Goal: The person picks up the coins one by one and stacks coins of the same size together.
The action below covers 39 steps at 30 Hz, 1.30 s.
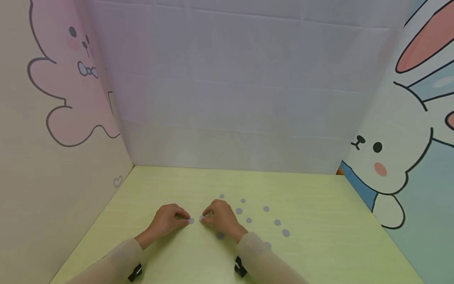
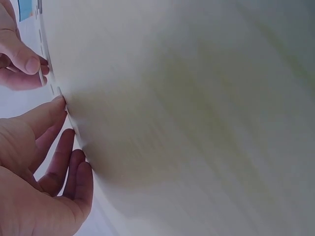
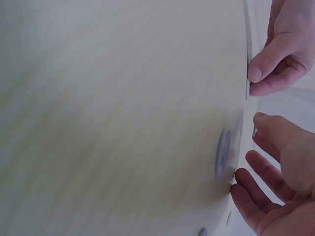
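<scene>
Left of the table's middle, my left hand (image 1: 168, 219) pinches the edge of a small round grey disc (image 1: 191, 221), coin-like in shape. In the left wrist view that disc (image 2: 60, 92) shows edge-on at the fingertips, low against the tabletop. Just right of it, my right hand (image 1: 221, 217) pinches a second grey disc (image 1: 201, 217) between thumb and forefinger. The right wrist view shows its thin edge (image 3: 254, 132) beside the thumb, seemingly a little off the surface. A small gap separates the two discs. Beneath the right hand lies another grey disc (image 3: 223, 153).
Several more grey discs are scattered flat to the right, among them a far disc (image 1: 221, 196) and a right-hand disc (image 1: 285, 233). One disc (image 1: 267, 245) is partly hidden by the right sleeve. White and cartoon-printed panels (image 1: 230, 98) enclose the pale yellow-green table (image 1: 337, 236).
</scene>
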{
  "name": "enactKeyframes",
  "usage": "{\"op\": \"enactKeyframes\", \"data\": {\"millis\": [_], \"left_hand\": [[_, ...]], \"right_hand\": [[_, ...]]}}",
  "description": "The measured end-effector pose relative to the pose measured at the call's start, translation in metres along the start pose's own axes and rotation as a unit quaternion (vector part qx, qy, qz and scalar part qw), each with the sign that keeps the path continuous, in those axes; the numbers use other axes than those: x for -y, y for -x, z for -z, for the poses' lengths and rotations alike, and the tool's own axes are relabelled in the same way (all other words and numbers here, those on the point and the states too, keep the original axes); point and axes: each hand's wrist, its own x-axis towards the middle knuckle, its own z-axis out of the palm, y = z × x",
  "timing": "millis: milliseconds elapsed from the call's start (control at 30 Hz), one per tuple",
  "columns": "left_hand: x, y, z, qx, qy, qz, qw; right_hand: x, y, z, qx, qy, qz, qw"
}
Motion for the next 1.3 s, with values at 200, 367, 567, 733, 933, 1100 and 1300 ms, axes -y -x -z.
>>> {"op": "enactKeyframes", "data": {"millis": [200, 367, 567, 733, 933, 1100, 1300], "left_hand": [[0.0, -0.001, 0.0, -0.002, 0.002, -0.001, 1.0], [-0.001, 0.0, -0.002, -0.007, 0.006, -0.004, 0.9999], [0.001, 0.0, -0.001, -0.009, 0.0, -0.01, 0.9999], [0.002, 0.001, 0.0, -0.007, 0.0, -0.011, 0.9999], [0.0, 0.001, 0.0, -0.005, 0.001, -0.007, 1.0], [-0.001, 0.001, 0.001, -0.005, 0.0, 0.0, 1.0], [-0.003, 0.001, 0.002, 0.002, 0.009, 0.01, 0.9999]], "right_hand": [[0.01, -0.002, -0.009, -0.01, 0.023, 0.02, 0.9995], [0.017, -0.003, -0.016, -0.015, 0.026, 0.017, 0.9994], [0.024, -0.004, -0.018, -0.018, 0.028, 0.005, 0.9994], [0.027, -0.005, -0.019, -0.025, 0.034, -0.004, 0.9991], [0.03, -0.005, -0.022, -0.028, 0.037, -0.02, 0.9987], [0.031, -0.005, -0.025, -0.027, 0.038, -0.028, 0.9985], [0.03, -0.005, -0.026, -0.029, 0.041, -0.023, 0.9984]]}}
